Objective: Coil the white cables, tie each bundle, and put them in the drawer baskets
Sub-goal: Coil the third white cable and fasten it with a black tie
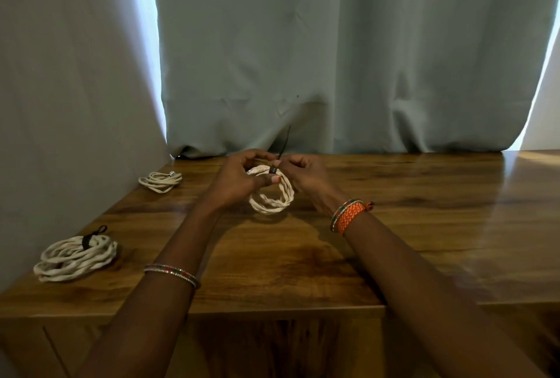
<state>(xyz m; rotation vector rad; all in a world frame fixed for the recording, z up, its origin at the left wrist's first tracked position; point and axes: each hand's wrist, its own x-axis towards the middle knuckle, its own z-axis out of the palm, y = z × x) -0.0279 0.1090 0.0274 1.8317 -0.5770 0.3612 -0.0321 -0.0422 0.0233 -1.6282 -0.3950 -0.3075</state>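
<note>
Three white cable coils, all on the wooden table. One landmark: the coil in hand, mid-table, just in front of the grey curtain.

Coil count:
- coil in hand: its top is lifted between both hands and its lower loops hang toward the table; whether they touch it is unclear. A black tie wraps its top, tail sticking up toward the curtain. A connector end shows just left of the tie.
- tied coil: well to the left of the coil in hand and nearer the viewer, by the table's left edge, flat, one black tie around it with a looped tail.
- small loose coil: left of the coil in hand, by the far left corner, flat; no tie visible on it.

Two black ties visible in total.

Hands: left hand curled round the top of the coil in hand, thumb under the strands. Right hand pinches the black tie at the wrap.

Wrist items: one thin beaded bangle on the left forearm, one orange woven band plus one thin bangle on the right.

Containers: none in view.
</note>
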